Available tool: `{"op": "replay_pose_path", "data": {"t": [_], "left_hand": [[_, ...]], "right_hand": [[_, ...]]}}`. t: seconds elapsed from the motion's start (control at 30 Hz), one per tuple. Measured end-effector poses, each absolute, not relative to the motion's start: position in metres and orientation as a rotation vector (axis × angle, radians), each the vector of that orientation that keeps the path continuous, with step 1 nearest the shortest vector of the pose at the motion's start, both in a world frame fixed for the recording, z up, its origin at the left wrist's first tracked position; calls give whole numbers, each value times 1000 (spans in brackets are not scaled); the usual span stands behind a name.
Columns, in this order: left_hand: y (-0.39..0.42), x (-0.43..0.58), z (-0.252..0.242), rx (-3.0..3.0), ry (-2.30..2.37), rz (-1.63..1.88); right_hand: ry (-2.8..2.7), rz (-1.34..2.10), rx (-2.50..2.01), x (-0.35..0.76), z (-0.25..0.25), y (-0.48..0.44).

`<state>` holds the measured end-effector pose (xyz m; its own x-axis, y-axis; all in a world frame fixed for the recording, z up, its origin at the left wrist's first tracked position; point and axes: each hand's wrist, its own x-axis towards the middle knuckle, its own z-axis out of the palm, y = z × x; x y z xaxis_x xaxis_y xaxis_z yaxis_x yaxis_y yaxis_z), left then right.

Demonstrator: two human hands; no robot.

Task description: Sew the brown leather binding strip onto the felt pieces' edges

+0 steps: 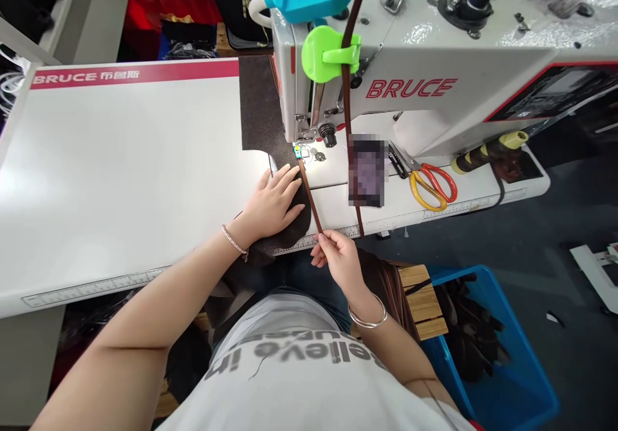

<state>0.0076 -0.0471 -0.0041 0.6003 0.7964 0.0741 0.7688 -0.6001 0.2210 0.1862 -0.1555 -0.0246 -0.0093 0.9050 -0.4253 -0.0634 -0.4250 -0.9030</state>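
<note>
1. A pixelated patch (367, 170) hides whatever lies just right of the needle area. Small metal pieces (309, 154) beside the needle plate are too small to make out. A hanging brown strap (348, 89) runs down past a green clip (331, 54) and leaves the view at the top, so its upper end is cut off; whether it joins the pinched strap cannot be told.
2. The left hand (273, 202) lies flat, its fingers (284, 185) slightly spread and pressing on a dark brown sheet (261, 109), which runs from under the sewing machine (434, 51) to the desk's front edge.
3. The right hand (340, 257) hangs at that edge, its fingers (321, 241) pinching a narrow brown strap (309, 196) that stretches up to the needle area.
4. Yellow-and-red scissors (432, 186) lie on the desk (120, 160) well right of the hands. Broad open desk extends left of the left hand, and a blue crate (487, 354) sits on the floor beyond the front edge.
</note>
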Motion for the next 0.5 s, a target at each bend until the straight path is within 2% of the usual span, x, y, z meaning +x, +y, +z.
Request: {"op": "replay_pose_path", "data": {"t": [0.5], "left_hand": [[-46, 8, -3, 2666, 1335, 230]], "right_hand": [[-861, 1579, -1481, 186, -22, -154]]}}
